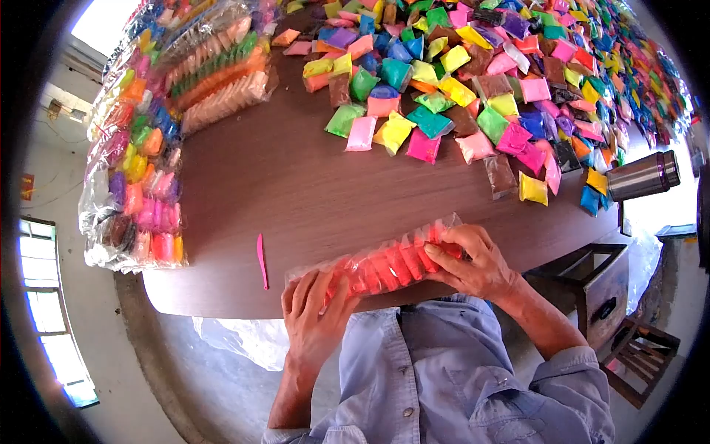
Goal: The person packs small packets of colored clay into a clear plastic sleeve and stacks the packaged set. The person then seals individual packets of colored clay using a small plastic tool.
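Note:
A long clear plastic bag (381,268) holds a row of red packets at the table's near edge. At its left end, my left hand (314,307) rests with curved fingers on the plastic. The other end is gripped by my right hand (470,259), thumb on the near side and fingers over the top. A pink plastic tool (262,260) lies on the brown table (296,192), left of the bag and apart from both hands.
Loose coloured packets (436,89) are heaped across the far and right side. Filled clear bags (140,170) line the left edge, with more rows of packets (222,81) beside them. A metal flask (642,176) lies at the right; a wooden stool (603,292) stands below it.

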